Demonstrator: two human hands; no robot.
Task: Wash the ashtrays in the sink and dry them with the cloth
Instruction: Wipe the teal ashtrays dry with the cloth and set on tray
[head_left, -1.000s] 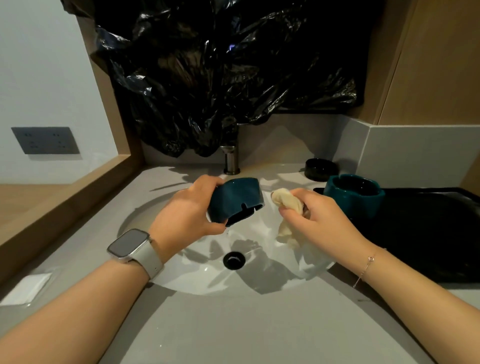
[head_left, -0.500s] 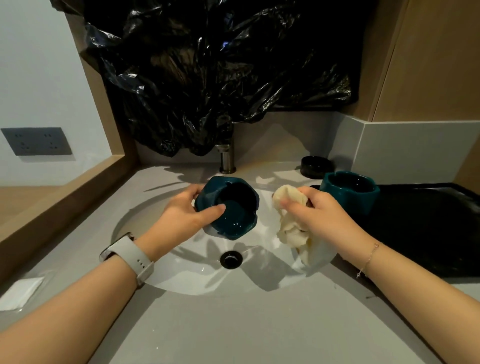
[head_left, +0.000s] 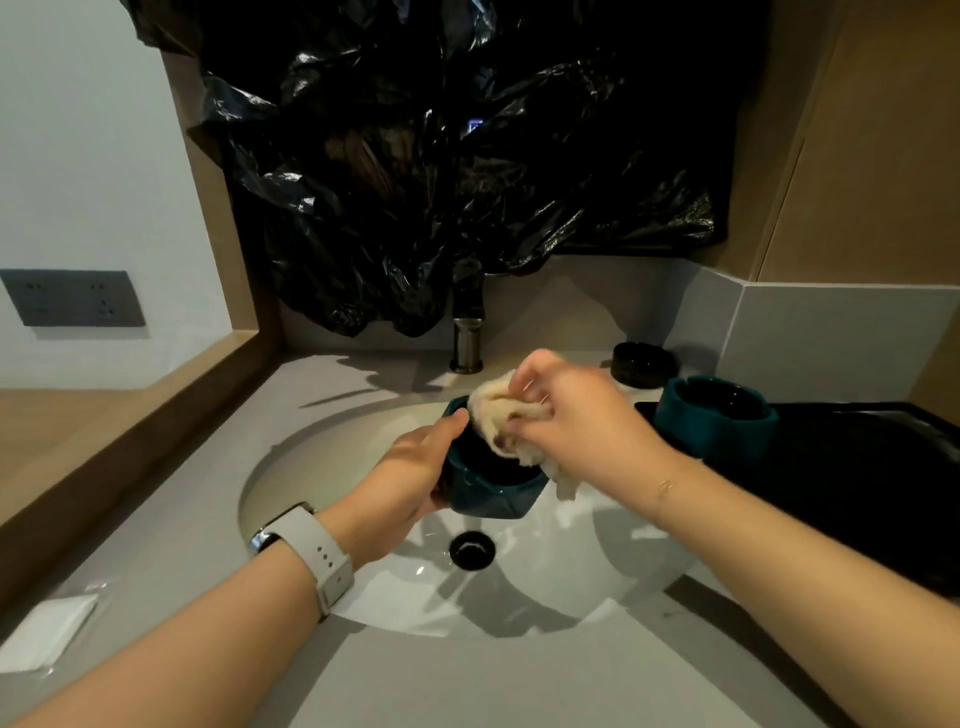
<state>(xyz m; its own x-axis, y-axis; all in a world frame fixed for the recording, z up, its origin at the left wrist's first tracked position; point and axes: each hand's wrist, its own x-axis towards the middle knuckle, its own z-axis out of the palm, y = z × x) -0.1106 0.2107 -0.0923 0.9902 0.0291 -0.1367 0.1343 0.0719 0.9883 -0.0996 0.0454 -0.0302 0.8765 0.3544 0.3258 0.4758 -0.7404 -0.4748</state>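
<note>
Teal ashtray (head_left: 488, 486) held above sink (head_left: 291, 467), mouth up. Looks glazed ceramic: heavy, rigid, slick when wet, chippable; best gripped round outer wall. Left hand (head_left: 410, 475) wrapped round the side. Right hand (head_left: 576, 415) pinching bunched cloth (head_left: 498, 415) into the bowl.

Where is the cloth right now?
The cloth is mid-frame over the sink, gripped by the right hand and pushed into the ashtray held by the left hand.
</note>
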